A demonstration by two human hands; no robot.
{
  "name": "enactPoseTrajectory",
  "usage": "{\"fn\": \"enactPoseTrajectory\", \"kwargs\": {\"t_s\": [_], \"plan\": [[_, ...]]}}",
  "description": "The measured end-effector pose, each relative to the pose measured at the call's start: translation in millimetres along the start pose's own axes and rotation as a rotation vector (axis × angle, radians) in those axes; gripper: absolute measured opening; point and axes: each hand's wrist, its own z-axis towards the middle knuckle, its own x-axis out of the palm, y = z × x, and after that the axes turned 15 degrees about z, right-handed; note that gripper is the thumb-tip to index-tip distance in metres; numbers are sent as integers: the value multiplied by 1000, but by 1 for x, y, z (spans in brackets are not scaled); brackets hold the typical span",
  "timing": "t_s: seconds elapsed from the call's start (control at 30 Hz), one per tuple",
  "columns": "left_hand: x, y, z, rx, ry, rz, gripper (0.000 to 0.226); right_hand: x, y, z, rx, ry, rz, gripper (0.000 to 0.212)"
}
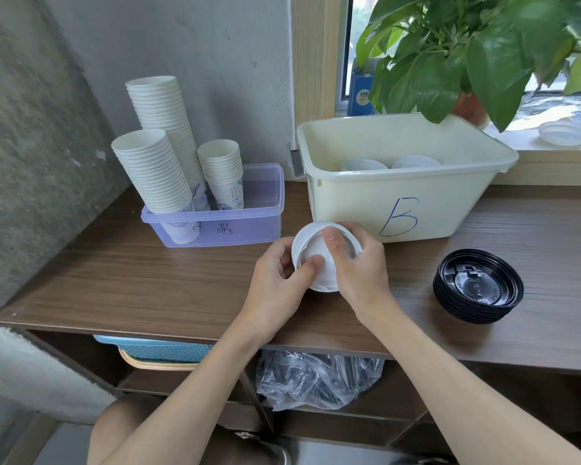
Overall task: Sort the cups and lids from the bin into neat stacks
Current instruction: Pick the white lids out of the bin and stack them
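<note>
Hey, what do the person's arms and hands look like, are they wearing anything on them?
Both forearms are bare as far as the view shows: no sleeves, gloves, watch or bracelet. The left hand and right hand show no rings; the visible thumbnails are short and unpainted.

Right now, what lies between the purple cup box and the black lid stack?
In the head view, the left hand and right hand grip a stack of white lids there, above the wooden counter.
</note>
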Motion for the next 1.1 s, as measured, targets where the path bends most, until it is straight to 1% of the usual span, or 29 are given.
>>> {"fn": "enactPoseTrajectory", "kwargs": {"t_s": [0.1, 0.17, 0.23, 0.33, 0.4, 0.47, 0.57, 0.63, 0.73, 0.83, 0.97, 1.03, 1.1], "plan": [[0, -3, 1, -16, 9, 3, 20, -3, 3, -1, 34, 50, -21, 45], [-1, -9, 2, 3, 19, 17, 21, -7, 12, 0, 61, 113, -36, 41], [-4, -21, 7, 37, 13, 22, 15, -12, 30, 6, 76, 193, -66, 35], [-11, -51, 20, 128, -3, 30, 19, -19, 69, 21, 21, 298, -143, 22], [-16, -77, 31, 214, -6, 50, 27, -22, 97, 34, -29, 328, -195, 18], [-20, -103, 43, 255, -5, 42, 31, -25, 122, 49, -79, 352, -253, 14], [-21, -130, 70, 272, -3, 84, 22, -28, 153, 76, -103, 368, -344, 8], [-21, -142, 92, 277, 7, 165, 19, -28, 165, 98, -60, 367, -334, 15], [-23, -147, 122, 291, 64, 356, 19, -32, 166, 130, 2, 338, -361, 20], [-28, -136, 144, 276, 106, 492, 30, -41, 153, 162, 96, 296, -430, 28], [-34, -111, 164, 274, 150, 777, 41, -51, 132, 191, 282, 274, -440, 31], [-35, -100, 170, 280, 182, 858, 46, -52, 123, 201, 385, 295, -401, 29], [-35, -89, 173, 292, 182, 884, 57, -50, 113, 208, 458, 340, -383, 26]]}}
